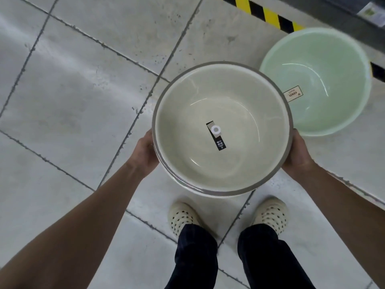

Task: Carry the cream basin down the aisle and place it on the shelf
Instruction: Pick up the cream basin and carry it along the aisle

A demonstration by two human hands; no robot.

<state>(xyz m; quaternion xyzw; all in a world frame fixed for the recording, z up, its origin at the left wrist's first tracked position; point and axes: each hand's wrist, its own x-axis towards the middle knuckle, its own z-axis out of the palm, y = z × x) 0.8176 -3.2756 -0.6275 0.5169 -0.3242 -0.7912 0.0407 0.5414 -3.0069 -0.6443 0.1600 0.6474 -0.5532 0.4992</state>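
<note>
The cream basin (245, 105) is round with a grey rim and a black label stuck inside its bottom. It is held level above the tiled floor, in front of my legs. My left hand (146, 152) grips its left rim and my right hand (298, 153) grips its right rim. The fingers of both hands are hidden under the basin. No shelf surface is visible.
A pale green basin (325, 80) with a paper label lies on the floor to the right, partly behind the cream one. Yellow-black hazard tape (268, 15) runs along a dark fixture base at the top right. Grey floor tiles (73, 90) stretch left. My cream clogs (183, 217) stand below.
</note>
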